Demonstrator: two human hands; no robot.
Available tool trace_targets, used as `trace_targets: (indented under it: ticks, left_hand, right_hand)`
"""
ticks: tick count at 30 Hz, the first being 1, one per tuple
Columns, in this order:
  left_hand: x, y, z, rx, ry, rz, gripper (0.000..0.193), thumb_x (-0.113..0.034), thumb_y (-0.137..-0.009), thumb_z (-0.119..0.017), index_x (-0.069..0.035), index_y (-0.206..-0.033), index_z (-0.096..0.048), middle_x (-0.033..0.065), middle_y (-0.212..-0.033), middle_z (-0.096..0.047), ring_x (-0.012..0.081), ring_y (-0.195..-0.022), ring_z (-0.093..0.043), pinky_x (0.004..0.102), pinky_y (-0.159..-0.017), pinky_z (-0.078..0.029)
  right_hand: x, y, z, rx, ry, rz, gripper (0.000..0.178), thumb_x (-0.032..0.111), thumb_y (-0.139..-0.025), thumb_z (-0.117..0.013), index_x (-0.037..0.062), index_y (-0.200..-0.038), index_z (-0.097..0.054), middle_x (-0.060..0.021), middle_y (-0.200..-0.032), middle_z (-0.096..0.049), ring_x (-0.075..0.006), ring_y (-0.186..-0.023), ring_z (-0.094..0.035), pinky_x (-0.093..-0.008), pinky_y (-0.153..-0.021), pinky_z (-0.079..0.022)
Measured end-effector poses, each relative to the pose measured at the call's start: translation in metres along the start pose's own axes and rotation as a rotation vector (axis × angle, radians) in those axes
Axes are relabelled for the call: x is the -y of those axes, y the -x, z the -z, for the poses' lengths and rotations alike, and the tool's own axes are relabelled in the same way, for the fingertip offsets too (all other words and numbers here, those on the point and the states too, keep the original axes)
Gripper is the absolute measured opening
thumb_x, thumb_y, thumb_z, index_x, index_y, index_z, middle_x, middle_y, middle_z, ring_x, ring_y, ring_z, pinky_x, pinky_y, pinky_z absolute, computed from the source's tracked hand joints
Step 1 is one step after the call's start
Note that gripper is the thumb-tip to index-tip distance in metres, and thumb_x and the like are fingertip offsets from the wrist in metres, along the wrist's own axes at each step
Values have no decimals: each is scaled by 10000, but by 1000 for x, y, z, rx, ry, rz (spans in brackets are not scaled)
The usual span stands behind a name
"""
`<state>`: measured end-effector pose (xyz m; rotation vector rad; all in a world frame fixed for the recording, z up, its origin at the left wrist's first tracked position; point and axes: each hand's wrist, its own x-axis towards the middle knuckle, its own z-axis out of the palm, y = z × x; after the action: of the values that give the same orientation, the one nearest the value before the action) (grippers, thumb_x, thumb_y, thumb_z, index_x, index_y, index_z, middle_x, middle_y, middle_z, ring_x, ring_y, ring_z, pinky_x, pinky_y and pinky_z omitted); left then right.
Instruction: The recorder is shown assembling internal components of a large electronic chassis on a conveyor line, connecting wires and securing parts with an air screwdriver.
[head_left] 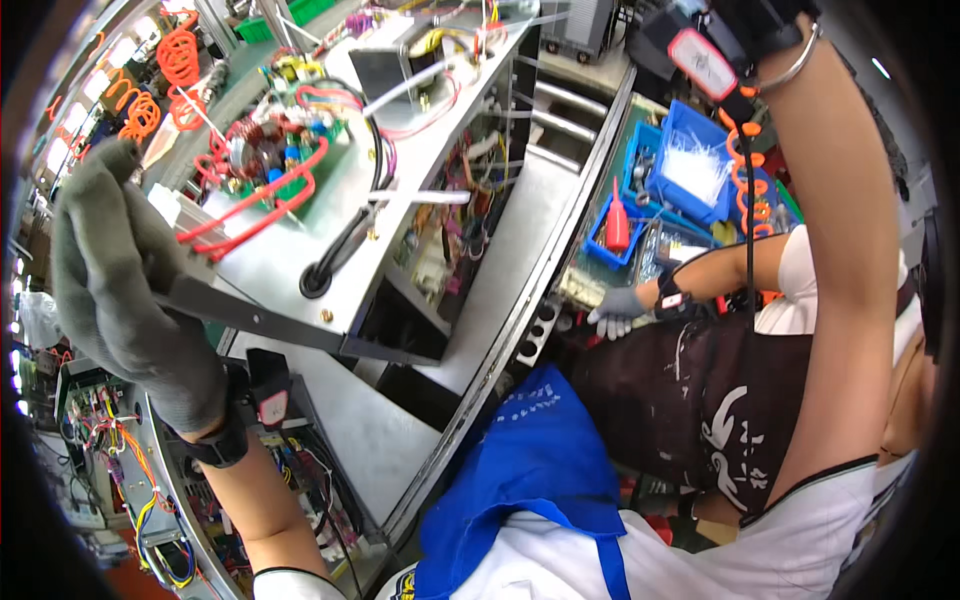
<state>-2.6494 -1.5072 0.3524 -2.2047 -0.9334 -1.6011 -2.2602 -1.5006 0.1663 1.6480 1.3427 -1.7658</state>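
One metal unit point(272, 262) lies at two o'clock from the left hand point(120, 270), and its long axis runs about from seven o'clock to one o'clock. The dark lip point(300, 332) goes across its near end, toward four o'clock, and the left hand is against the left end of this lip. The grey-gloved fingers are bent there, but their inner side is hidden, so I cannot tell whether they grip or only press. On the unit is a green board point(330, 165) with red wires. The left hand is clearly the nearer one: the right forearm point(845, 220) rises toward twelve o'clock, well apart from the unit, and the right hand seems to be past the upper edge, so its state I cannot tell. At three o'clock from the unit stand blue bins point(655, 182); at four o'clock is a co-worker's gloved hand point(620, 306).
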Motion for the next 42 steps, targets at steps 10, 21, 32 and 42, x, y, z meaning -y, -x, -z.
trace_targets:
  ticks: [10, 21, 32, 42]
  left_hand:
    - [-30, 3, 45, -235, 366, 500, 299, -285, -963, -454, -5, -891, -533, -44, -490, -374, 22, -393, -301, 204, -382, -198]
    - [-22, 29, 69, -252, 272, 563, 430, -441, -896, -553, -26, -811, -482, -34, -496, -367, 25, -361, -301, 207, -389, -237]
    - [-88, -78, 48, 286, -128, 1227, 189, -220, -928, -496, -44, -878, -546, 33, -752, -539, 141, -665, -514, 268, -616, -405]
    - [-72, -81, 5, 509, -1150, 827, 231, -191, -891, -496, 21, -934, -575, 244, -1297, -477, 403, -1128, -481, 422, -932, -383]
  right_hand:
    - [239, 234, 110, -1119, 327, 803, 342, 271, -898, -541, 16, -1120, -589, -32, -805, -624, -96, -693, -620, -241, -571, -536]
    - [249, 213, 255, -1033, 117, 910, 242, 239, -888, -549, 12, -950, -606, -69, -773, -620, -154, -619, -617, -296, -523, -541]
    - [310, 121, 443, -981, 486, 996, 373, 277, -868, -563, 60, -1170, -597, -94, -957, -647, -196, -866, -614, -321, -738, -501]
    - [434, 16, 517, -1148, 967, 1083, 529, 369, -889, -484, 206, -1385, -399, -91, -1428, -392, -309, -1256, -432, -416, -1037, -351]
